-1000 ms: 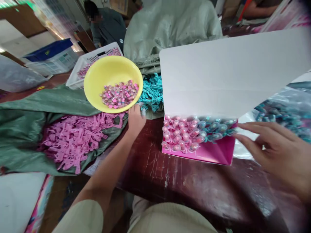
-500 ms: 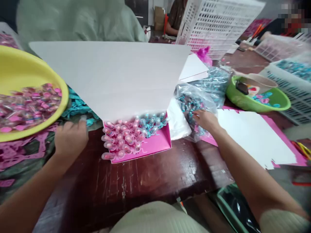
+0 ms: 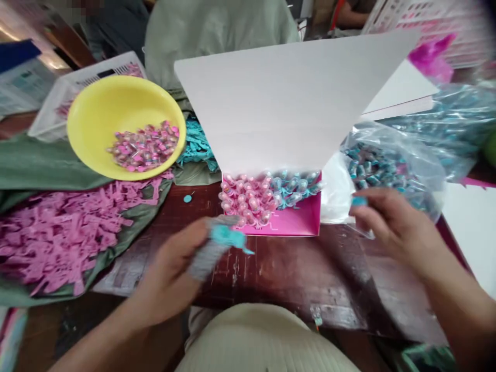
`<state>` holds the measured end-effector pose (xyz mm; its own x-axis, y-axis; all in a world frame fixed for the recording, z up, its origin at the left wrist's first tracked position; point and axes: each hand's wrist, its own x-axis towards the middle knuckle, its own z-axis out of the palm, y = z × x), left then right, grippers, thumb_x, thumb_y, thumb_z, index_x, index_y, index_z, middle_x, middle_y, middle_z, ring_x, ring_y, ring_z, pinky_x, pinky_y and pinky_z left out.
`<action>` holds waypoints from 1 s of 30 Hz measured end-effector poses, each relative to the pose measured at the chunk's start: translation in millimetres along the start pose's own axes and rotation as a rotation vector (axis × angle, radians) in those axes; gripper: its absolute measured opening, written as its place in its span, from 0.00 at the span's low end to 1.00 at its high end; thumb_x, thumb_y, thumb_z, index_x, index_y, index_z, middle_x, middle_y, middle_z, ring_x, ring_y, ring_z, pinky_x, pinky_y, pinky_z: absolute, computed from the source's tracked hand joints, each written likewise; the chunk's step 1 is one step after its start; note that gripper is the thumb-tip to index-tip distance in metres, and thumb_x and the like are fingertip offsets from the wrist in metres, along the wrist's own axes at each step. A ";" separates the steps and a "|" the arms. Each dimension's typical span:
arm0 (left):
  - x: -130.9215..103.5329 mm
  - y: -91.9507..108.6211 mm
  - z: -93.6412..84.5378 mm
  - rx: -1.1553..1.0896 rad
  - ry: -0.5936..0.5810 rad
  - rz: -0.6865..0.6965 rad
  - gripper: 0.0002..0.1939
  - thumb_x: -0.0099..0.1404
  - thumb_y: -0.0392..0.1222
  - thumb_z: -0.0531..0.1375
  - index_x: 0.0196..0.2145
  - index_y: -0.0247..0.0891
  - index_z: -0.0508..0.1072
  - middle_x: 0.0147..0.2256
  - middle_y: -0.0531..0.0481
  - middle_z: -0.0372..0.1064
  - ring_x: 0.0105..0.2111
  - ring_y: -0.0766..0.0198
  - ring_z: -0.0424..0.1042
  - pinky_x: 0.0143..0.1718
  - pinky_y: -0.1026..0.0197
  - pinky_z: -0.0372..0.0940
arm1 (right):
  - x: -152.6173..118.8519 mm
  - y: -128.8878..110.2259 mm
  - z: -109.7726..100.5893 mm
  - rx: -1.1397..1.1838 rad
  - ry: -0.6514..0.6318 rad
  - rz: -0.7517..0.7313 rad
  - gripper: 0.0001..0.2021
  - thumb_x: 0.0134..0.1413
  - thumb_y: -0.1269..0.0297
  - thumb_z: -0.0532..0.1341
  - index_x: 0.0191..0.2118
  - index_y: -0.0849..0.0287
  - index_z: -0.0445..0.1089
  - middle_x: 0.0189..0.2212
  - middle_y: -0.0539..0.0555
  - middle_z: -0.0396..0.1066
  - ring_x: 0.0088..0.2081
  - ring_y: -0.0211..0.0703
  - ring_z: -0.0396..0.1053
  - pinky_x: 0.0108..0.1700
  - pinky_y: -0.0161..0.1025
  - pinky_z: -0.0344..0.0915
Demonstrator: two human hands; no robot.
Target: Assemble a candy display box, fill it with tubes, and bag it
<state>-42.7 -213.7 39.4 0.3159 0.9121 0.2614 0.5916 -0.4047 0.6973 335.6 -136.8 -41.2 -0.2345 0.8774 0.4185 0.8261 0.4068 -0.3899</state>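
My left hand [image 3: 174, 271], with grey wrapping on its fingers, grips a bright teal plastic piece [image 3: 227, 236] just in front of the open pink box [image 3: 300, 223]. Between the thumb and fingers of my right hand [image 3: 403, 232] is a small teal-capped piece [image 3: 359, 200], held to the right of the box. Rows of clear-domed pink pieces [image 3: 246, 199] stand in the box's left side, and similar teal ones [image 3: 292, 188] fill the back right. Near my right hand lies a clear plastic bag [image 3: 420, 160] of small teal-capped pieces. Motion blurs both hands.
At the left stands a yellow basin [image 3: 96, 103] of small pink-capped pieces. Pink plastic parts [image 3: 65, 232] lie heaped on green cloth, teal parts [image 3: 197, 144] behind. The raised white lid [image 3: 287, 103] blocks the view behind the box. A teal disc [image 3: 187, 198] lies on the table.
My left hand has come from beside the teal parts to the box front, now with a teal piece. My right hand has left the bag holding a teal-capped piece. The view has swung left.
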 end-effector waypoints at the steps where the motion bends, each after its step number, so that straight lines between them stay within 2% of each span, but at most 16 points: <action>1: 3.7 4.7 16.5 -0.073 -0.072 -0.020 0.11 0.71 0.42 0.58 0.47 0.48 0.79 0.47 0.52 0.79 0.44 0.56 0.78 0.43 0.58 0.74 | -5.5 -19.4 3.5 0.160 -0.043 -0.114 0.14 0.69 0.58 0.56 0.56 0.50 0.67 0.39 0.56 0.76 0.37 0.48 0.76 0.36 0.42 0.72; 3: 11.6 5.6 47.8 -0.179 -0.153 -0.109 0.09 0.71 0.44 0.60 0.41 0.42 0.80 0.38 0.51 0.80 0.37 0.59 0.78 0.38 0.60 0.73 | -12.6 -52.4 10.5 0.436 -0.139 -0.303 0.15 0.68 0.62 0.58 0.58 0.46 0.69 0.39 0.53 0.74 0.39 0.45 0.75 0.40 0.40 0.72; 4: 14.9 3.8 60.8 -0.222 -0.173 -0.143 0.10 0.71 0.45 0.60 0.40 0.40 0.81 0.35 0.51 0.80 0.35 0.60 0.77 0.37 0.61 0.72 | -14.3 -64.0 13.4 0.501 -0.182 -0.354 0.17 0.69 0.63 0.58 0.60 0.45 0.68 0.39 0.53 0.74 0.40 0.44 0.75 0.41 0.40 0.73; 7: 20.8 -1.7 84.7 -0.282 -0.198 -0.157 0.10 0.70 0.43 0.61 0.41 0.38 0.81 0.36 0.51 0.80 0.37 0.59 0.77 0.40 0.59 0.72 | -16.2 -77.8 17.1 0.564 -0.218 -0.322 0.19 0.67 0.63 0.61 0.61 0.48 0.67 0.43 0.54 0.75 0.41 0.42 0.76 0.42 0.40 0.74; 9: 21.6 -2.6 90.1 -0.252 -0.213 -0.116 0.10 0.70 0.41 0.60 0.40 0.38 0.81 0.36 0.50 0.80 0.37 0.59 0.77 0.40 0.59 0.72 | -17.3 -76.2 15.5 0.564 -0.209 -0.292 0.14 0.66 0.63 0.63 0.55 0.51 0.70 0.43 0.53 0.77 0.41 0.42 0.76 0.43 0.39 0.75; 11: 20.6 -1.8 91.8 -0.180 -0.204 -0.047 0.10 0.70 0.38 0.59 0.38 0.38 0.81 0.36 0.49 0.80 0.36 0.60 0.77 0.39 0.60 0.72 | -18.9 -73.6 13.2 0.533 -0.208 -0.329 0.11 0.66 0.64 0.63 0.52 0.53 0.71 0.43 0.53 0.77 0.43 0.42 0.76 0.45 0.39 0.75; 15: 15.6 -0.6 97.4 0.043 -0.151 0.103 0.12 0.66 0.29 0.56 0.35 0.37 0.79 0.39 0.48 0.79 0.38 0.61 0.77 0.39 0.61 0.71 | -23.7 -74.4 12.8 0.377 -0.178 -0.460 0.12 0.67 0.69 0.60 0.54 0.58 0.70 0.46 0.57 0.77 0.47 0.43 0.76 0.52 0.40 0.75; 19: 8.6 -4.8 109.2 0.251 -0.086 0.179 0.17 0.61 0.24 0.53 0.39 0.37 0.79 0.44 0.48 0.79 0.41 0.59 0.79 0.40 0.60 0.72 | -31.0 -75.2 19.8 0.241 -0.119 -0.513 0.13 0.67 0.71 0.58 0.55 0.62 0.70 0.46 0.61 0.77 0.46 0.47 0.77 0.49 0.45 0.77; 22: 4.0 -10.9 118.5 0.338 -0.084 0.221 0.18 0.63 0.25 0.52 0.42 0.36 0.78 0.44 0.48 0.79 0.40 0.59 0.79 0.39 0.60 0.72 | -35.3 -71.5 27.0 0.243 -0.150 -0.494 0.13 0.68 0.70 0.56 0.54 0.62 0.71 0.46 0.62 0.77 0.45 0.49 0.77 0.48 0.48 0.78; 26: 5.5 -17.7 125.2 0.283 -0.114 0.243 0.17 0.65 0.27 0.53 0.43 0.37 0.78 0.44 0.48 0.79 0.40 0.59 0.79 0.40 0.60 0.72 | -34.9 -70.3 29.4 0.442 -0.272 -0.380 0.11 0.69 0.66 0.57 0.52 0.58 0.72 0.43 0.59 0.78 0.44 0.46 0.77 0.47 0.45 0.76; 30: 15.6 -17.7 119.3 0.039 -0.157 0.111 0.12 0.67 0.30 0.55 0.40 0.38 0.78 0.39 0.49 0.77 0.37 0.61 0.76 0.38 0.62 0.70 | -20.8 -63.7 14.5 0.637 -0.385 -0.231 0.13 0.67 0.57 0.61 0.52 0.56 0.71 0.42 0.55 0.79 0.40 0.42 0.77 0.44 0.39 0.74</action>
<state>40.3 -200.2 -48.5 0.4907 0.8415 0.2261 0.5742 -0.5074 0.6425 280.5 -177.3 -37.0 -0.6224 0.7316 0.2781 0.3079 0.5555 -0.7724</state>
